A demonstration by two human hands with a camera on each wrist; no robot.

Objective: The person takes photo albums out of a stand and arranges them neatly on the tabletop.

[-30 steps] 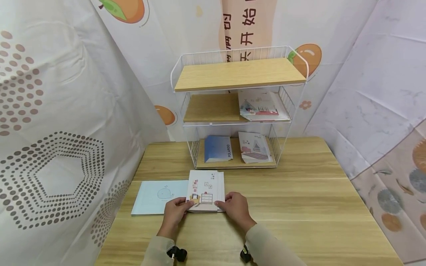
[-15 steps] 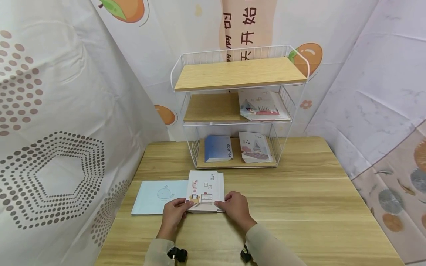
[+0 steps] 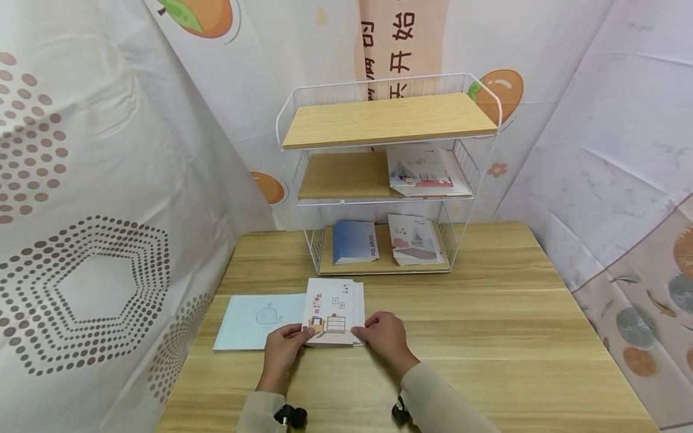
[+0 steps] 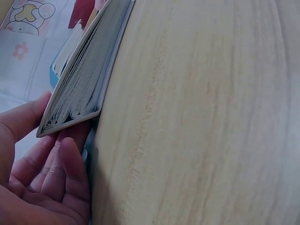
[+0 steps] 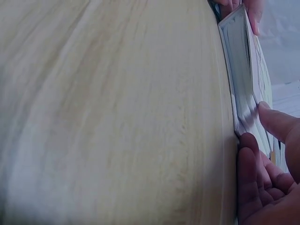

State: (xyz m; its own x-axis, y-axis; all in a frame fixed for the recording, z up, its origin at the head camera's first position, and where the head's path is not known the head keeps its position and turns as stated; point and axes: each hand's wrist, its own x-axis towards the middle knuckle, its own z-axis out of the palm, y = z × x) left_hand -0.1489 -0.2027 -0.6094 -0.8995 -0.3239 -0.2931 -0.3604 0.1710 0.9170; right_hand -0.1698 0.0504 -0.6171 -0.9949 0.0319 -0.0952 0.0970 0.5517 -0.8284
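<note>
A thick white book (image 3: 332, 304) with a drawn room on its cover lies near the table's front, another white book (image 3: 359, 307) showing along its right side. My left hand (image 3: 284, 350) grips the near left corner, thumb on the cover and fingers below the edge. From the left wrist view, the book's many pages (image 4: 84, 79) are seen end-on. My right hand (image 3: 387, 340) holds the near right side. In the right wrist view its thumb (image 5: 276, 123) touches the cover edge, and its fingers (image 5: 251, 164) curl against the lower side.
A pale blue whale book (image 3: 260, 322) lies at the left, reaching the white book. Behind stands a three-tier wire rack (image 3: 379, 272). Its lower shelf carries a blue POLAROID book (image 3: 354, 242) and a white book (image 3: 415, 240). More white books (image 3: 428, 171) lie on the middle shelf.
My right thumb has shifted very slightly to the right on the book's edge. The books and my left hand stay practically in place.
</note>
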